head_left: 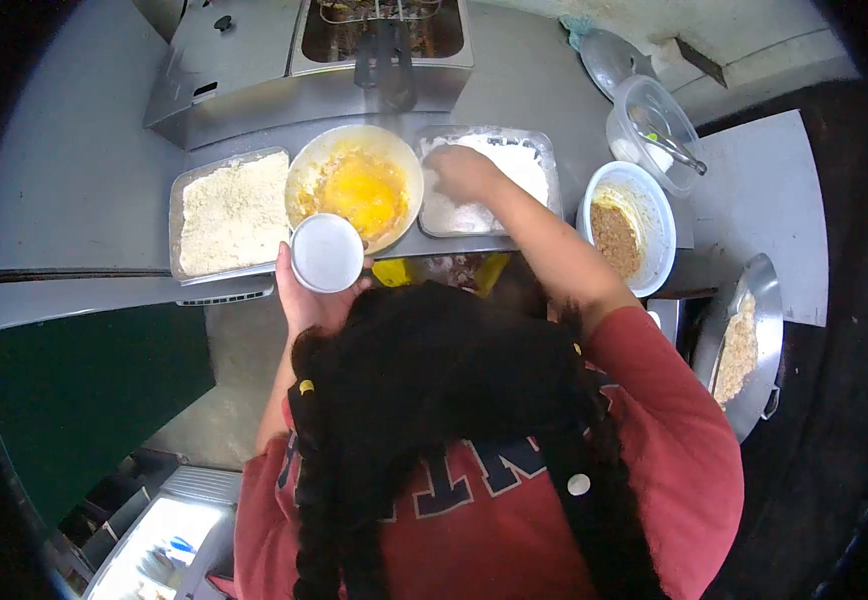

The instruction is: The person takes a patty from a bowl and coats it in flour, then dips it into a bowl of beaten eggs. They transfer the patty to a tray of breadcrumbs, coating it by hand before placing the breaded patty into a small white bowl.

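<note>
My left hand [304,303] is wrapped round a small white round dish [327,253], held low over the near edge of a bowl of beaten egg [412,200]. In the tray of white flour [551,190] is my right hand [462,173], at its left side. Its fingers look curled down toward the flour; whatever they hold is hidden. Left of the egg bowl stands a metal tray [178,245] filled with pale crumbs [234,212].
A deep fryer [314,105] stands behind the trays. To the right are a white tub of brown filling [661,222], a clear plastic container [692,115] with a metal utensil, and a large metal pan [769,340] holding crumbly food.
</note>
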Motion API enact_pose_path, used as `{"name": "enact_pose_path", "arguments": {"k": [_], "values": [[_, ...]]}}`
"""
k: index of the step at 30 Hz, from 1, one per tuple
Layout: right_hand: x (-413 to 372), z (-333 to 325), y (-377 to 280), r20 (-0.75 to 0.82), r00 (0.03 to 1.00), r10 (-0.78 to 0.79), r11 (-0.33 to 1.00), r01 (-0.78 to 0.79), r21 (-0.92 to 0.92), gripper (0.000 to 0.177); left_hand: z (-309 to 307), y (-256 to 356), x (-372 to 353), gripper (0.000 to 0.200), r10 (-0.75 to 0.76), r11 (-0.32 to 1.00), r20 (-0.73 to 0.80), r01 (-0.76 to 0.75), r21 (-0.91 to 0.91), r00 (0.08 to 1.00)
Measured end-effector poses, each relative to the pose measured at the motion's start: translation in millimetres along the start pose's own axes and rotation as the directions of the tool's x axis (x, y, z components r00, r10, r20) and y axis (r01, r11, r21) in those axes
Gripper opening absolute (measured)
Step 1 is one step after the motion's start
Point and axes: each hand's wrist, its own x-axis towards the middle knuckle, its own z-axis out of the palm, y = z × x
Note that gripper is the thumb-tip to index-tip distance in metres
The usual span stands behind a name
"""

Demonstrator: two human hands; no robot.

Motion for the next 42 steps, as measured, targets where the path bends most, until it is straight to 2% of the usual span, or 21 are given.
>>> {"name": "enact_pose_path", "arguments": {"k": [3, 7, 11, 13, 15, 17, 18, 20, 21, 23, 24, 26, 30, 32, 33, 35, 36, 38, 39, 41, 42], "values": [[-12, -39, -12, 0.136, 0.988, 0.072, 0.984, -0.092, 0.153, 0.045, 0, 1, 2, 0.073, 0.001, 1.0, 0.025, -0.001, -0.002, 1.0], [-32, -62, -2, 0.216, 0.975, 0.057, 0.978, -0.097, 0.183, 0.049, 0, 1, 3, 0.073, 0.004, 1.0, 0.032, -0.004, 0.003, 0.999], [-49, -28, 8, 0.111, 0.989, 0.098, 0.982, -0.115, 0.153, 0.056, -2, -1, 11, 0.073, -0.011, 1.0, 0.043, 0.01, 0.015, 0.999], [-60, -12, -6, -0.081, 0.997, -0.009, 1.0, 0.01, 0.003, 0.054, 3, 0, 11, 0.072, -0.008, 1.0, 0.056, 0.007, 0.017, 0.998], [-61, -8, -6, -0.105, 0.994, -0.012, 0.998, 0.005, -0.061, 0.053, 5, 0, 11, 0.071, -0.006, 1.0, 0.069, 0.005, 0.018, 0.998], [-54, 0, 8, -0.088, 0.996, 0.028, 0.994, -0.018, 0.11, 0.053, 5, 0, 11, 0.071, -0.017, 1.0, 0.088, 0.015, 0.023, 0.996], [-56, 2, 8, -0.09, 0.995, 0.032, 0.993, -0.022, 0.113, 0.053, 4, 0, 11, 0.071, -0.02, 0.999, 0.089, 0.018, 0.027, 0.996], [-58, 4, 10, -0.196, 0.943, 0.268, 0.82, -0.116, 0.561, 0.055, 3, 0, 13, 0.07, -0.017, 1.0, 0.123, 0.015, 0.019, 0.992], [-60, 7, 15, -0.196, 0.943, 0.268, 0.819, -0.116, 0.562, 0.055, 3, 0, 13, 0.07, -0.018, 1.0, 0.123, 0.015, 0.019, 0.992], [-64, 12, 31, 0.0, 0.937, 0.35, 0.692, -0.259, 0.674, 0.057, 3, 1, 13, 0.076, -0.025, 0.999, 0.081, 0.023, 0.029, 0.996], [-66, 7, 30, -0.004, 0.937, 0.349, 0.695, -0.256, 0.672, 0.057, 3, 2, 14, 0.076, -0.022, 0.999, 0.085, 0.02, 0.029, 0.996], [-74, 4, 26, -0.292, 0.922, 0.253, 0.942, -0.166, 0.292, 0.059, 0, 0, 14, 0.075, -0.024, 0.999, 0.083, 0.021, 0.043, 0.996], [-71, 0, -1, -0.238, 0.959, 0.157, 0.975, -0.112, 0.191, 0.059, 5, 0, 13, 0.075, -0.026, 0.999, 0.046, 0.024, 0.047, 0.999], [-65, 7, -1, -0.128, 0.971, 0.203, 0.979, -0.199, 0.042, 0.057, 4, 0, 13, 0.072, -0.025, 0.999, 0.102, 0.021, 0.035, 0.994], [-63, 10, 6, -0.13, 0.971, 0.203, 0.979, -0.199, 0.042, 0.057, 2, 0, 14, 0.072, -0.024, 0.999, 0.103, 0.02, 0.036, 0.994], [-59, 14, 23, -0.142, 0.979, 0.148, 0.959, -0.107, 0.263, 0.056, 0, -1, 16, 0.072, -0.03, 0.999, 0.143, 0.025, 0.036, 0.989], [-61, 7, 19, -0.141, 0.979, 0.147, 0.959, -0.106, 0.263, 0.056, 0, -1, 16, 0.072, -0.03, 0.999, 0.142, 0.025, 0.035, 0.989], [-68, -15, 0, 0.022, 0.938, 0.346, 0.775, -0.299, 0.556, 0.054, 1, -2, 16, 0.072, -0.018, 0.999, 0.115, 0.014, 0.036, 0.993], [-70, -11, 1, 0.02, 0.937, 0.349, 0.776, -0.301, 0.554, 0.054, 1, -3, 17, 0.072, -0.02, 0.999, 0.118, 0.016, 0.036, 0.993], [-74, 1, 4, -0.363, 0.928, 0.079, 0.99, -0.029, 0.139, 0.052, 2, -3, 19, 0.071, -0.02, 1.0, 0.13, 0.017, 0.023, 0.991], [-74, 2, 1, -0.364, 0.928, 0.08, 0.99, -0.03, 0.139, 0.052, 2, -3, 19, 0.071, -0.021, 1.0, 0.131, 0.018, 0.023, 0.991]]}}
